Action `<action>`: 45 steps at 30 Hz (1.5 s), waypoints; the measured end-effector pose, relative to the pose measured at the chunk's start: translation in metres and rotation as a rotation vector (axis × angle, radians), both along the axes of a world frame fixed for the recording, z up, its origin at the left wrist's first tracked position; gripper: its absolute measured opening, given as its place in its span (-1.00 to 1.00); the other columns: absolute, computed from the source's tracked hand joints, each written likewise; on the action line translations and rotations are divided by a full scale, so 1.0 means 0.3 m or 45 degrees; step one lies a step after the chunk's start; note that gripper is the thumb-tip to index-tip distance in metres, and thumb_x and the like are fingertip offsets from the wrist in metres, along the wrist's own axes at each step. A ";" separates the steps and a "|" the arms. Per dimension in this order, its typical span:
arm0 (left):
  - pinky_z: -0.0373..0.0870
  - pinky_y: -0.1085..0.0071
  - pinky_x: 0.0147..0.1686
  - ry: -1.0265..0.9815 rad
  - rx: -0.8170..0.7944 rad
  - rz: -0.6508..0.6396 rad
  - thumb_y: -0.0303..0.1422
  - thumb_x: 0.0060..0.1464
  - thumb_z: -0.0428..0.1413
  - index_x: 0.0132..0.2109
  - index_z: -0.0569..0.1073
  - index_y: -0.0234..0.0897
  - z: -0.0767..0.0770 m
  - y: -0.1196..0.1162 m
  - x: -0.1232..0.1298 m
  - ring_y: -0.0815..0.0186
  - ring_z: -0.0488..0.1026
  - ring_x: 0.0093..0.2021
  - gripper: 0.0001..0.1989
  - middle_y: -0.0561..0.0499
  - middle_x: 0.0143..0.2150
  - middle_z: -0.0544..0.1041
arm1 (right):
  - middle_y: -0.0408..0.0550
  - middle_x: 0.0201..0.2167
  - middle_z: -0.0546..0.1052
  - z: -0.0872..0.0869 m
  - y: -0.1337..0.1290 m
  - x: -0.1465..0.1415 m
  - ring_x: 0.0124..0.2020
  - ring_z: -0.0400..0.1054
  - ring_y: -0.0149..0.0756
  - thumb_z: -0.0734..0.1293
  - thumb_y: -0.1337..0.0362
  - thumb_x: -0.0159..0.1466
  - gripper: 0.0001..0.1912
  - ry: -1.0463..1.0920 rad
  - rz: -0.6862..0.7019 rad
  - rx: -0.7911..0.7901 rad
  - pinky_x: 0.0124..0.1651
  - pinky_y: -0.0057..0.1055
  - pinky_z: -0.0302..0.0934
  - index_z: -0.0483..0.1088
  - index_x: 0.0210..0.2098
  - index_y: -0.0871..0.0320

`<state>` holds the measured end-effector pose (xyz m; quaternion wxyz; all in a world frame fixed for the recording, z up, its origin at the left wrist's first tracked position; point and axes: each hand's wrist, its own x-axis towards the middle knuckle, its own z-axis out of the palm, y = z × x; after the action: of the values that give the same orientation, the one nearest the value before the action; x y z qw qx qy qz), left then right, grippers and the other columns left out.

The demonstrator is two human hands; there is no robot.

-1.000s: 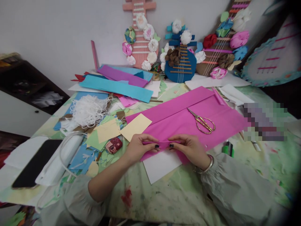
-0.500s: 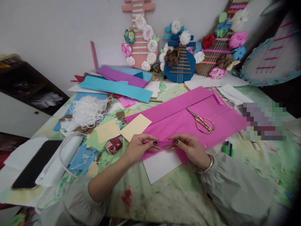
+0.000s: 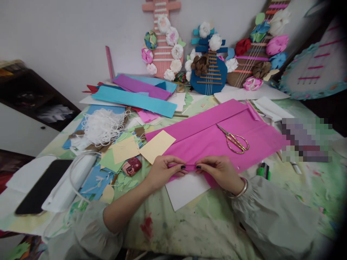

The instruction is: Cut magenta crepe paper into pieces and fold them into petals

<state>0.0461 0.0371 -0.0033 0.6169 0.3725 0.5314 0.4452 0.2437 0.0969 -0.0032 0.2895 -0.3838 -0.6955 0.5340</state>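
Between my left hand [image 3: 164, 172] and my right hand [image 3: 221, 171], a narrow folded strip of pink crepe paper [image 3: 191, 167] is pinched by thumbs and fingers. Both hands are closed, their thumb tips a short gap apart. Under and beyond them spreads a large pink crepe paper sheet [image 3: 197, 141], folded over along its far side. Gold-handled scissors [image 3: 235, 143] lie on that sheet, ahead of my right hand. A white sheet [image 3: 187, 193] shows below the strip. Cream paper [image 3: 158, 146] lies just beyond my left hand.
At left are a tangle of white string [image 3: 103, 126], a black phone [image 3: 45, 186], paper scraps and a small red case [image 3: 132, 166]. Folded blue crepe paper [image 3: 135, 101] lies farther back. Paper-flowered model instruments [image 3: 208, 76] lean on the wall. A green-capped marker [image 3: 262, 170] sits right.
My thumb tips have come slightly closer together along the pink strip, the right hand shifting a little leftward relative to the sheet. The whole view has shifted slightly.
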 end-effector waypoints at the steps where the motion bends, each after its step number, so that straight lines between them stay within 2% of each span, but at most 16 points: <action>1: 0.55 0.37 -0.28 0.018 -0.005 -0.005 -0.18 -0.18 0.31 -0.27 0.50 -0.43 0.005 0.001 -0.001 0.22 0.58 -0.35 -0.60 -0.12 -0.41 0.60 | -0.09 -0.54 0.58 0.002 0.001 0.001 -0.51 0.47 -0.29 0.37 0.13 0.15 -0.80 -0.002 0.006 0.005 -0.40 -0.41 0.39 0.52 -0.41 0.12; 4: 0.51 0.48 -0.39 0.208 0.051 -0.048 -0.27 -0.16 0.30 -0.30 0.53 -0.41 0.023 0.002 0.003 0.29 0.56 -0.43 -0.70 -0.08 -0.44 0.59 | -0.08 -0.53 0.58 0.006 -0.006 -0.003 -0.51 0.47 -0.32 0.35 0.16 0.17 -0.82 -0.022 0.044 0.039 -0.39 -0.43 0.38 0.52 -0.38 0.14; 7: 0.36 0.61 -0.60 0.391 0.140 -0.118 -0.32 -0.11 0.26 -0.31 0.57 -0.38 0.032 0.001 0.008 0.42 0.46 -0.58 -0.79 0.00 -0.53 0.54 | -0.08 -0.53 0.58 0.005 -0.022 -0.012 -0.51 0.47 -0.34 0.33 0.20 0.19 -0.82 -0.064 0.103 0.096 -0.40 -0.45 0.37 0.52 -0.36 0.16; 12: 0.22 0.63 -0.70 0.426 0.173 -0.156 -0.28 -0.04 0.22 -0.35 0.58 -0.36 0.028 -0.001 -0.001 0.50 0.31 -0.70 -0.80 0.05 -0.65 0.46 | -0.08 -0.51 0.59 0.003 -0.032 -0.013 -0.51 0.47 -0.35 0.32 0.22 0.21 -0.83 -0.122 0.147 0.202 -0.40 -0.45 0.36 0.54 -0.34 0.15; 15: 0.18 0.63 -0.72 0.398 0.152 -0.132 -0.26 -0.03 0.22 -0.35 0.58 -0.38 0.029 0.004 -0.016 0.50 0.29 -0.71 -0.78 0.05 -0.68 0.45 | -0.08 -0.51 0.59 0.004 -0.021 -0.003 -0.50 0.47 -0.33 0.32 0.19 0.20 -0.81 -0.094 0.106 0.168 -0.39 -0.44 0.37 0.54 -0.35 0.14; 19: 0.28 0.60 -0.68 0.256 0.128 -0.088 -0.24 -0.06 0.24 -0.36 0.53 -0.42 0.025 0.015 -0.039 0.44 0.38 -0.68 -0.74 -0.01 -0.64 0.50 | -0.07 -0.54 0.58 0.006 -0.003 0.008 -0.52 0.47 -0.32 0.36 0.15 0.15 -0.80 -0.014 0.015 0.048 -0.40 -0.43 0.39 0.53 -0.39 0.15; 23: 0.41 0.52 -0.59 0.060 0.058 -0.071 -0.19 -0.13 0.28 -0.35 0.48 -0.44 0.013 0.025 -0.056 0.34 0.47 -0.62 -0.65 -0.08 -0.60 0.54 | -0.08 -0.58 0.57 0.007 0.009 0.006 -0.55 0.46 -0.32 0.42 0.11 0.08 -0.76 0.077 -0.029 -0.190 -0.43 -0.42 0.42 0.52 -0.42 0.17; 28: 0.49 0.46 -0.50 -0.059 -0.049 -0.061 -0.24 -0.09 0.26 -0.16 0.43 -0.47 0.016 0.030 -0.062 0.26 0.54 -0.54 -0.59 -0.12 -0.55 0.56 | -0.08 -0.60 0.56 0.012 0.022 0.000 -0.56 0.47 -0.33 0.47 0.06 -0.01 -0.68 0.189 -0.027 -0.488 -0.44 -0.44 0.41 0.50 -0.43 0.21; 35: 0.51 0.42 -0.49 -0.212 -0.069 -0.102 -0.37 0.05 0.14 0.02 0.30 -0.43 0.023 0.026 -0.068 0.20 0.57 -0.48 -0.61 -0.22 -0.45 0.59 | -0.07 -0.66 0.53 0.010 0.036 0.006 -0.65 0.41 -0.41 0.51 0.10 -0.07 -0.62 0.281 -0.003 -0.770 -0.56 -0.54 0.32 0.47 -0.41 0.28; 41: 0.52 0.45 -0.44 -0.337 -0.023 -0.106 -0.28 0.06 0.16 -0.07 0.36 -0.42 0.022 0.025 -0.071 0.23 0.57 -0.44 -0.66 -0.20 -0.44 0.59 | -0.11 -0.66 0.51 0.002 0.043 0.011 -0.72 0.31 -0.53 0.52 0.18 -0.08 -0.68 0.305 0.002 -0.946 -0.63 -0.62 0.22 0.45 -0.45 0.27; 43: 0.52 0.47 -0.41 -0.313 0.030 -0.112 -0.29 -0.01 0.23 -0.12 0.40 -0.43 0.021 0.025 -0.070 0.25 0.57 -0.43 -0.64 -0.15 -0.45 0.59 | -0.11 -0.66 0.51 -0.001 0.045 0.014 -0.72 0.31 -0.54 0.52 0.19 -0.08 -0.70 0.308 0.021 -0.978 -0.63 -0.64 0.21 0.45 -0.46 0.27; 45: 0.52 0.48 -0.38 -0.236 0.082 -0.114 -0.38 -0.13 0.31 -0.13 0.43 -0.44 0.016 0.025 -0.068 0.27 0.57 -0.41 -0.61 -0.11 -0.44 0.59 | -0.11 -0.66 0.51 -0.002 0.046 0.019 -0.71 0.31 -0.55 0.51 0.21 -0.07 -0.72 0.314 0.034 -1.007 -0.63 -0.65 0.21 0.45 -0.46 0.27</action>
<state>0.0255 0.0445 0.0015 0.6705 0.3725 0.4404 0.4666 0.2493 0.1107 -0.0037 0.1942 -0.3896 -0.4017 0.8057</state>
